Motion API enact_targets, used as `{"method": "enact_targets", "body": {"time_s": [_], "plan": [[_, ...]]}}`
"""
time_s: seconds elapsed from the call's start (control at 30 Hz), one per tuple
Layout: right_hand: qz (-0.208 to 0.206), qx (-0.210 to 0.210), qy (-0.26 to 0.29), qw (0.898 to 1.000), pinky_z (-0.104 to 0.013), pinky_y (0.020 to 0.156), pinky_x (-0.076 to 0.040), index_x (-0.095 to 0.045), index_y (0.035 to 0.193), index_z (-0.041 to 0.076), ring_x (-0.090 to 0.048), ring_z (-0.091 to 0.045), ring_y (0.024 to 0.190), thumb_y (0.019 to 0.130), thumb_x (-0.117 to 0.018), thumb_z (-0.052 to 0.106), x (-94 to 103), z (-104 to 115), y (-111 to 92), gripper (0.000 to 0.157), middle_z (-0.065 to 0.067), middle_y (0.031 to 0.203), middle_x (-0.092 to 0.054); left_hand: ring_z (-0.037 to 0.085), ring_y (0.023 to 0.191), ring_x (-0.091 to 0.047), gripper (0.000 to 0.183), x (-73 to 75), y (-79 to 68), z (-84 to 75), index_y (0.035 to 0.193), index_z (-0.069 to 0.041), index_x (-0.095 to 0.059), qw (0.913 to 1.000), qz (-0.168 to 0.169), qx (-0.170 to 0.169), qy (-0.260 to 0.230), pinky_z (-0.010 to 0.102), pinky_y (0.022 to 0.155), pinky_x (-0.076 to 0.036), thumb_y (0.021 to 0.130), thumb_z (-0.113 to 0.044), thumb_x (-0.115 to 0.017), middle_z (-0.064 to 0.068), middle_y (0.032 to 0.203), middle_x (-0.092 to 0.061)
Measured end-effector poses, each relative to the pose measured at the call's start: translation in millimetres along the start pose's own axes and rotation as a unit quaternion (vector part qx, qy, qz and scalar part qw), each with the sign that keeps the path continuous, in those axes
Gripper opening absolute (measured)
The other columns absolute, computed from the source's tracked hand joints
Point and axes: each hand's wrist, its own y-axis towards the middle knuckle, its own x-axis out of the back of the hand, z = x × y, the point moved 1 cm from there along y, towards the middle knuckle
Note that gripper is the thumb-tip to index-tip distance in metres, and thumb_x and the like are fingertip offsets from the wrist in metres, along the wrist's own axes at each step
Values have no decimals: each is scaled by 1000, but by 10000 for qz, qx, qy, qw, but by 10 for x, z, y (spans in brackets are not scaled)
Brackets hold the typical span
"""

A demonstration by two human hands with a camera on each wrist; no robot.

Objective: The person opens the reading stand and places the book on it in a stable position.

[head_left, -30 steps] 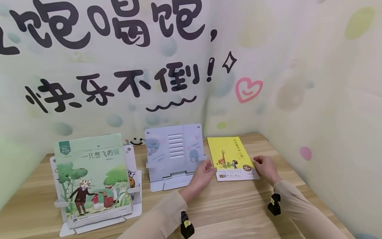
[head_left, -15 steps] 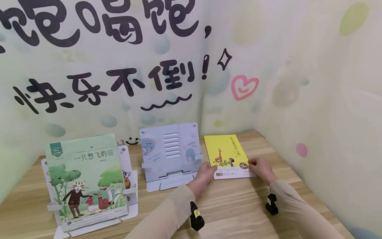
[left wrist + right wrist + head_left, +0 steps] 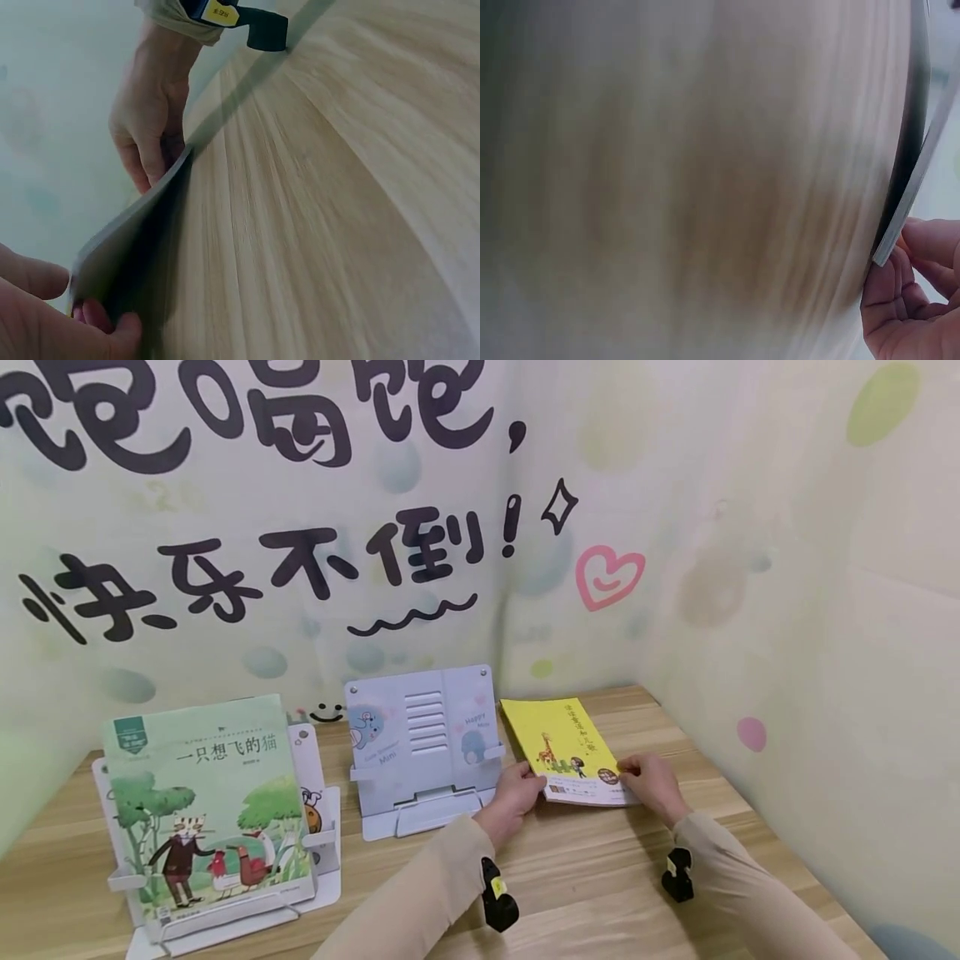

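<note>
A thin yellow book [image 3: 558, 739] with a giraffe on its cover lies at the right of the table in the head view, its near edge raised off the wood. At its left near corner my left hand [image 3: 513, 799] pinches it, thumb on top and fingertips beneath, as the left wrist view shows of that hand [image 3: 45, 315]. My right hand [image 3: 654, 781] grips the right near corner. In the right wrist view the thumb and curled fingers of this hand [image 3: 915, 300] close on the book's edge [image 3: 911, 199].
A pale book stand [image 3: 423, 743] with elephant pictures stands left of the yellow book. Farther left, another stand [image 3: 322, 852] bears a green picture book [image 3: 213, 810]. Behind the wooden table [image 3: 585, 885] hangs a printed cloth wall [image 3: 675, 635].
Both hands have come in to the yellow book's near corners and taken hold. The book's near edge has risen off the table. The head view has shifted slightly to the right.
</note>
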Motion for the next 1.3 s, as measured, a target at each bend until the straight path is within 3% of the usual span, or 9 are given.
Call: {"method": "enact_targets", "body": {"time_s": [0.2,0.37,0.47,0.6,0.73,0.9,1.2,1.3], "plan": [[-20,-23,264,9996,-41,75,-49,-63,104,-11,-60,-30,86,83,-59,-3,-11,19,-27,22,-24,96,-65,23,85,-62,53,-24,-38,-16,126,6,-47,9985,75,-58,-537,29,69,-54,75,20,-49,18,98,-60],[92,-205,973,9950,-32,72,-49,-56,115,-14,-57,-28,88,87,-56,0,-7,22,-12,32,-25,99,-62,23,84,-62,58,13,-110,-29,122,1,-48,9990,268,-309,-186,27,65,-52,68,24,-49,18,101,-63],[151,-319,1645,9857,-25,72,-49,-50,122,-15,-56,-24,90,92,-52,3,4,30,22,35,-26,106,-59,20,83,-60,58,66,-169,-53,118,0,-50,9980,326,-528,82,27,64,-51,66,24,-49,16,100,-66],[128,-373,2569,9656,-19,69,-50,-46,124,-14,-54,-10,83,95,-49,5,51,92,50,35,-17,101,-58,18,85,-60,57,193,-251,-105,118,-2,-50,9946,325,-848,503,25,67,-50,66,22,-50,13,99,-65],[80,-116,3264,9451,-21,69,-53,-44,121,-14,-56,-2,77,95,-51,5,144,280,80,33,-4,92,-57,19,84,-61,54,423,-307,-219,122,-2,-48,9856,245,-1388,938,25,71,-51,71,16,-51,15,102,-65],[36,260,3548,9346,-22,70,-54,-45,120,-13,-58,-3,77,94,-53,5,225,694,154,32,-2,91,-55,25,84,-65,59,820,-362,-444,131,-3,-45,9694,-102,-2057,1339,27,70,-54,76,13,-55,20,99,-68],[26,918,4011,9114,-29,71,-56,-50,110,-9,-60,-12,77,92,-55,2,61,1547,367,22,-10,92,-54,28,94,-63,34,1540,-376,-802,118,-1,-55,9484,-1389,-2371,1579,37,83,-52,84,6,-56,17,107,-63],[14,1002,4062,9083,-33,73,-56,-51,109,-8,-61,-13,77,92,-55,2,-15,1766,419,20,-11,92,-55,29,94,-61,38,1718,-373,-855,122,-2,-54,9383,-1732,-2502,1642,38,84,-51,84,7,-56,18,106,-63]]}}
